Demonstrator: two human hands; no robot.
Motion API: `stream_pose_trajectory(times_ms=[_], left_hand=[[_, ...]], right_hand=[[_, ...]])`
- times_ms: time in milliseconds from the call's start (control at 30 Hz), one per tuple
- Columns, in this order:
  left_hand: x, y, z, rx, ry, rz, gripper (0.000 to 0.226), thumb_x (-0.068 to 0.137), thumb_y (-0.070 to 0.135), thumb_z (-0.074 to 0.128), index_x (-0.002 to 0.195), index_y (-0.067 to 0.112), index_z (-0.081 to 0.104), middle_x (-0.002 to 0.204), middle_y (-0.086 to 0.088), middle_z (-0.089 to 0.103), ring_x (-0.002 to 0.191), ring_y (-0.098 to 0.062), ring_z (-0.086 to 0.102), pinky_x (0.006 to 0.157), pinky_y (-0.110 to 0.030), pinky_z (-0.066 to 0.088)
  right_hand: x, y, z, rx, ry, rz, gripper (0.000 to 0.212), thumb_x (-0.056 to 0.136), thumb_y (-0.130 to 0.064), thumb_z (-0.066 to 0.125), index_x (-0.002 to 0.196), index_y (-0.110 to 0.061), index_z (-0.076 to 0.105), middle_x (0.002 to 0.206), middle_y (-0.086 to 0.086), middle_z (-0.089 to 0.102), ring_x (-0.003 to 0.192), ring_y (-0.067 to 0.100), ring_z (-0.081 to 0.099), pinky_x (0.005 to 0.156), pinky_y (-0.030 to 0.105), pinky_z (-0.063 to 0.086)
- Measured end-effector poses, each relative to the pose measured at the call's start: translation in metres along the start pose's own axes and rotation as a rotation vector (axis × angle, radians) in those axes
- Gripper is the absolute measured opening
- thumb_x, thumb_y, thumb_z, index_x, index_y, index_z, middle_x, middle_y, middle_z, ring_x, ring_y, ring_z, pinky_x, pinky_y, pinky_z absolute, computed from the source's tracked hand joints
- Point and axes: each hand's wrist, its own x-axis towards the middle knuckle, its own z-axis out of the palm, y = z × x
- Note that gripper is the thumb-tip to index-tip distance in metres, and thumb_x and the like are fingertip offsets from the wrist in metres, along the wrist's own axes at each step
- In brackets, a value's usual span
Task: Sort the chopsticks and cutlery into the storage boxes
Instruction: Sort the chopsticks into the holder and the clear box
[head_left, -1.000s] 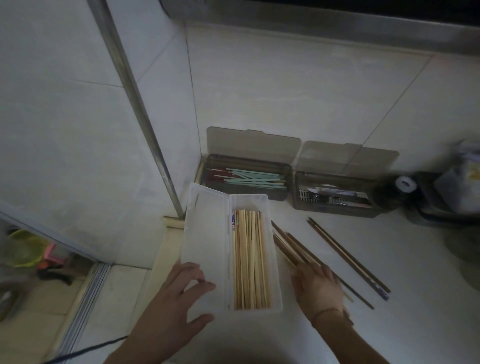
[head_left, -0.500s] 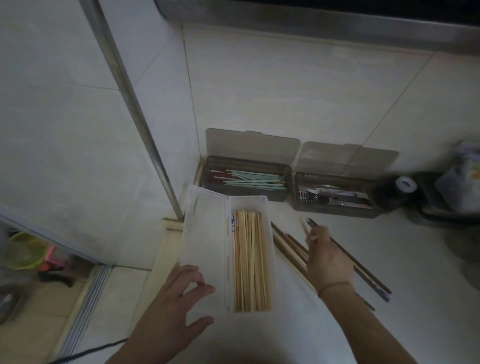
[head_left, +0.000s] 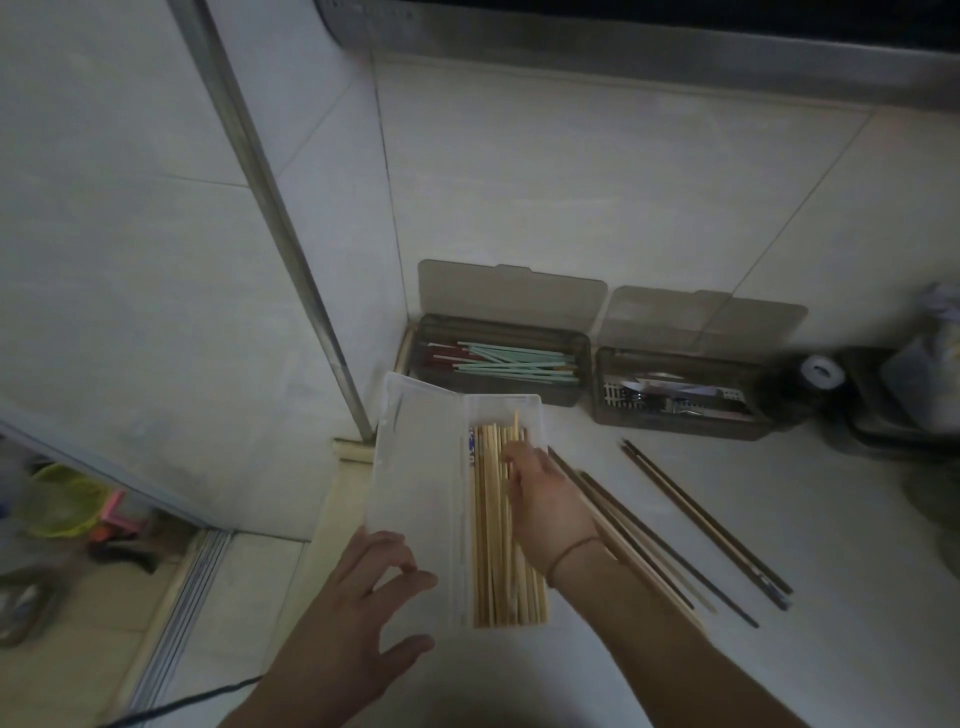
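Head view, looking down at a pale countertop (head_left: 779, 597) in dim light. Landmark: clear white storage box (head_left: 506, 415), lid laid open to its left, filled lengthwise with light bamboo chopsticks (head_left: 493, 571).

Right hand (head_left: 545, 499) over the box's far half, fingers curled and pinching one bamboo chopstick (head_left: 515, 421), tip poking up past the knuckles toward the box's far end. Thin band around that wrist.

Left hand (head_left: 358, 608) at the near left of the box, fingers spread and relaxed, fingertips on or just over the open lid; actual contact hard to tell, nothing gripped.

Just right of the box, loose on the counter: a mixed bunch of dark and light chopsticks (head_left: 649, 545) running diagonally, partly hidden under the right forearm. Farther right, apart from those, a dark pair (head_left: 706, 519) lying parallel.

Beyond the box, against the tiled wall: a smoky brown storage box (head_left: 426, 343) with lid raised, holding mint-green and red chopsticks (head_left: 519, 361). Right of that, a second brown box (head_left: 602, 410), lid also up, holding metal cutlery (head_left: 675, 397).
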Motion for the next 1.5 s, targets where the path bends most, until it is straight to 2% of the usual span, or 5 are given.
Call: stream_pose_trajectory(times_ms=[367,533,633,800,1500], left_hand=[[0.001,0.003,0.001,-0.018,-0.008,-0.014,0.049,0.063,0.041,0.086,0.105,0.026,0.066,0.108,0.009,0.051,0.116,-0.016,0.050,0.110,-0.041,0.028],[0.001,0.001,0.000,-0.017,-0.017,-0.013,0.050,0.063,0.041,0.086,0.106,0.024,0.066,0.107,0.006,0.052,0.116,-0.016,0.050,0.109,-0.040,0.030],[0.000,0.002,-0.001,-0.025,-0.009,-0.006,0.043,0.071,0.048,0.073,0.106,0.024,0.066,0.106,0.006,0.054,0.116,-0.016,0.049,0.112,-0.032,0.025],[0.001,0.002,-0.002,-0.035,-0.003,0.011,0.042,0.073,0.051,0.068,0.106,0.025,0.065,0.107,0.009,0.050,0.116,-0.014,0.048,0.114,-0.026,0.020],[0.001,0.001,0.000,-0.038,0.001,0.013,0.046,0.069,0.047,0.075,0.109,0.030,0.061,0.109,0.010,0.050,0.116,-0.015,0.049,0.111,-0.036,0.027]], right_hand=[[-0.033,-0.012,0.023,-0.440,-0.428,-0.035,0.026,0.090,-0.005,0.048,0.114,-0.010,0.052,0.107,0.010,0.063,0.095,0.028,0.062,0.078,0.036,0.048],[-0.042,0.009,0.002,-0.180,0.096,-0.211,0.015,0.091,-0.028,0.048,0.092,-0.025,0.062,0.081,-0.010,0.060,0.069,0.006,0.055,0.061,0.018,0.046],[-0.046,0.050,-0.005,-0.077,0.315,-0.018,0.007,0.088,-0.027,0.056,0.086,-0.030,0.062,0.081,-0.015,0.058,0.072,0.001,0.055,0.060,0.014,0.044],[-0.066,0.113,0.009,-0.502,-0.077,0.297,0.027,0.093,-0.047,0.041,0.108,-0.031,0.057,0.111,-0.008,0.055,0.100,0.014,0.052,0.077,0.028,0.048],[-0.074,0.082,-0.006,-0.472,-0.226,0.472,0.028,0.097,-0.017,0.036,0.123,-0.017,0.045,0.126,0.002,0.048,0.116,0.018,0.050,0.079,0.034,0.052]])
